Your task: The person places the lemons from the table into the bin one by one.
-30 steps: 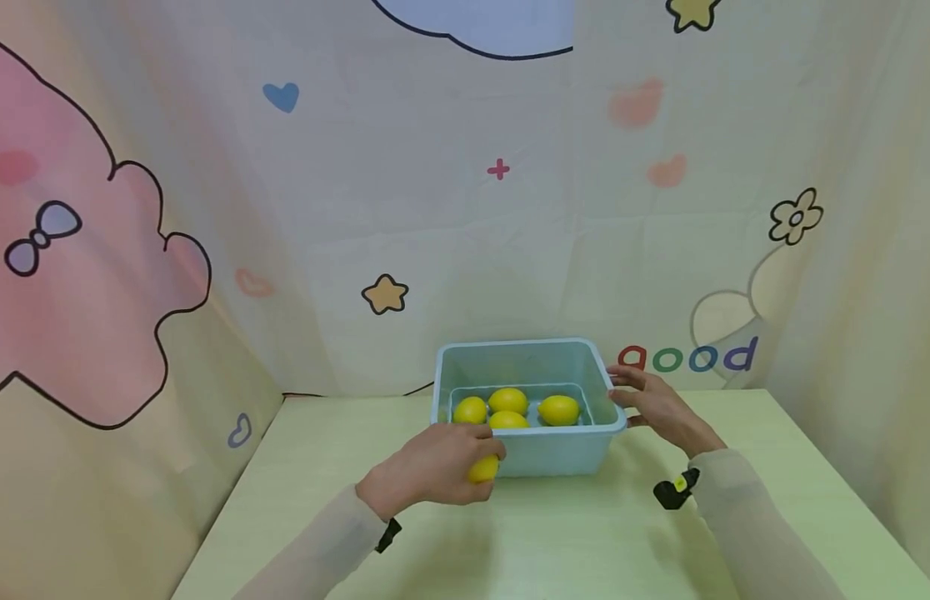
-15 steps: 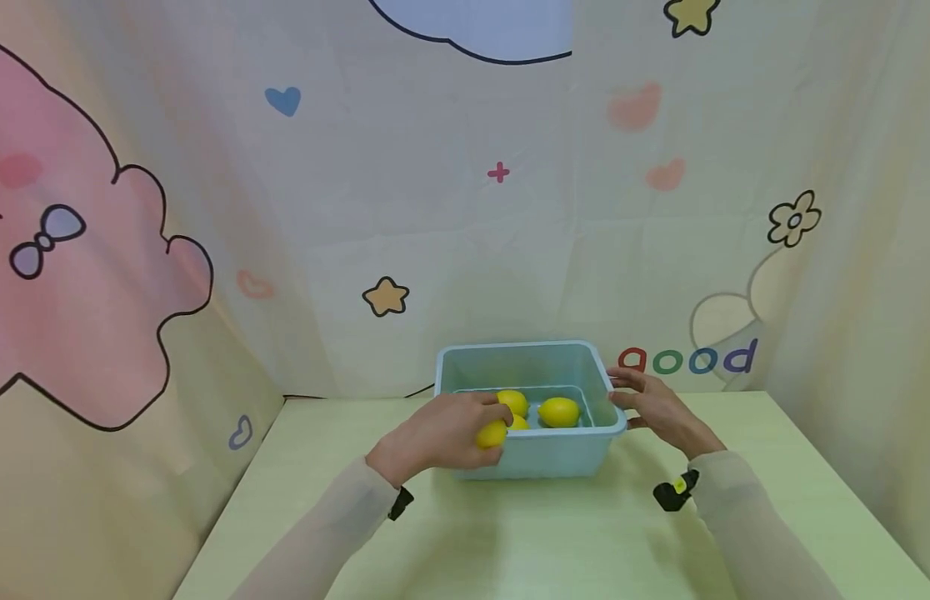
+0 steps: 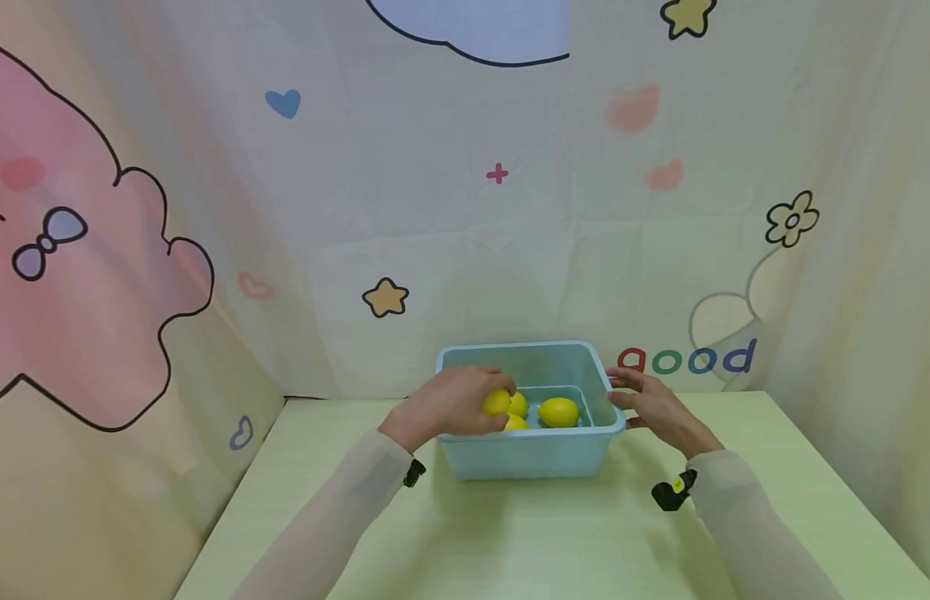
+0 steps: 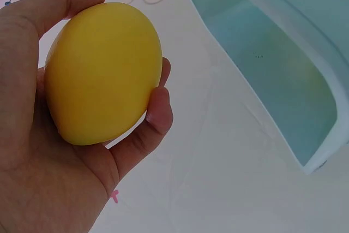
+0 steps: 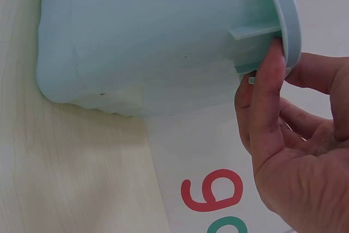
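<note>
My left hand point(image 3: 457, 402) holds a yellow lemon point(image 4: 106, 75) with its fingers and thumb curled around it. In the head view that hand is over the near left part of a light blue plastic bin point(image 3: 528, 457). Inside the bin lie more lemons: one point(image 3: 558, 412) at the right, and two partly covered ones close to the left hand. On the right side, my right hand point(image 3: 660, 410) grips the bin's rim point(image 5: 290, 20), fingertips tucked under the lip and thumb against it. The bin's left interior is hidden behind the left hand.
The bin stands on a pale wooden table point(image 3: 570, 542), near its back edge. Behind the table hangs a printed cloth point(image 3: 450, 208) with hearts and stars, and it also closes off both sides. A dark strap device point(image 3: 673, 492) sits on the right wrist.
My left hand has carried the lemon up and forward, from in front of the bin to over its near rim, covering a lemon at the left. The right hand stays at the rim.
</note>
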A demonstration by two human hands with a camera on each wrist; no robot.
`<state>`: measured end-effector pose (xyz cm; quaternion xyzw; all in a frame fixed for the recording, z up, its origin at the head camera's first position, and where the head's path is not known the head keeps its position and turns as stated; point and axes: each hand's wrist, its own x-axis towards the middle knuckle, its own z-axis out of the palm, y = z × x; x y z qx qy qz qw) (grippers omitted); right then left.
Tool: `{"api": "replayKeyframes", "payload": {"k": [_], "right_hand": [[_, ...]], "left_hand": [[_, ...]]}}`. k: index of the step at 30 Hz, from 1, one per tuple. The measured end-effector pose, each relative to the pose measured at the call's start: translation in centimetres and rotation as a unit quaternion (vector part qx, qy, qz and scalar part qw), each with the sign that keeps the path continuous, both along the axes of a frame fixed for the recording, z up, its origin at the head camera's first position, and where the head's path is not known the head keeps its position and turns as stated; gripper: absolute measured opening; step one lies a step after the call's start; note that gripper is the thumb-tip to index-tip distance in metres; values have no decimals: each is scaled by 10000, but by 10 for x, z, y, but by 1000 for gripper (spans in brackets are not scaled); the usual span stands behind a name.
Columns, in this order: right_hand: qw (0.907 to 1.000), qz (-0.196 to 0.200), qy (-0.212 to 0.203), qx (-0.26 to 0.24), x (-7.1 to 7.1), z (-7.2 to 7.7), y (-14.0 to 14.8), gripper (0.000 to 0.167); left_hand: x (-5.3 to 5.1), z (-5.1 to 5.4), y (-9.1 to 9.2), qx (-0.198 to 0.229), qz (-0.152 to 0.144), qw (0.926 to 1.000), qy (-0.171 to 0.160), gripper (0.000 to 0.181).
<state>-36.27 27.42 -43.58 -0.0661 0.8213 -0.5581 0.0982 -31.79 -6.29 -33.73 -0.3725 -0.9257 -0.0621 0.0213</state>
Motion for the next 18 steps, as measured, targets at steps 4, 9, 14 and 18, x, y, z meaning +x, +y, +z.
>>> {"api": "replayKeyframes", "payload": {"k": [4,9,14,18], "right_hand": [[10000,-2,56,25,-1,0,1,62],[10000,-38,45,-15,-2,-1,0,62],[10000,-4,24,-57,-1,-3,0,62],[10000,-18,63,-16,0,-2,0,63]], "left_hand": [[-7,5,5,26,57,9999,-113,33],[-16,11,11,26,118,9998,-187,34],[-25,14,18,-30,145,9998,-167,34],[-33,19,23,-1,188,9995,-243,34]]}}
